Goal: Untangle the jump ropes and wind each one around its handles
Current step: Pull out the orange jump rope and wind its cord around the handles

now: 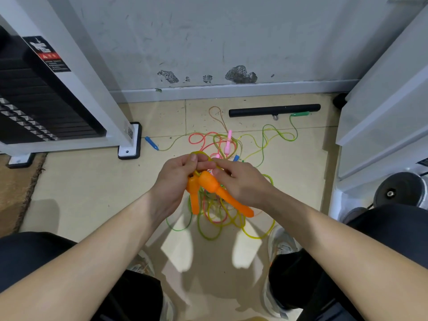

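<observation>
Here, at frame centre, we see the left hand gripping the paired orange handles while the right hand pinches their cord; winding, we judge, barely begun, the floor tangle unsorted.

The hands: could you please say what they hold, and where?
Left hand grips both orange handles at their thick ends; right hand pinches the yellow-green rope.

Two orange handles held crossed — multicoloured rope tangle beneath.

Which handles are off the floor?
The orange pair, held in left hand and right hand; blue handle, pink handle, green handle lie on the floor.
</observation>
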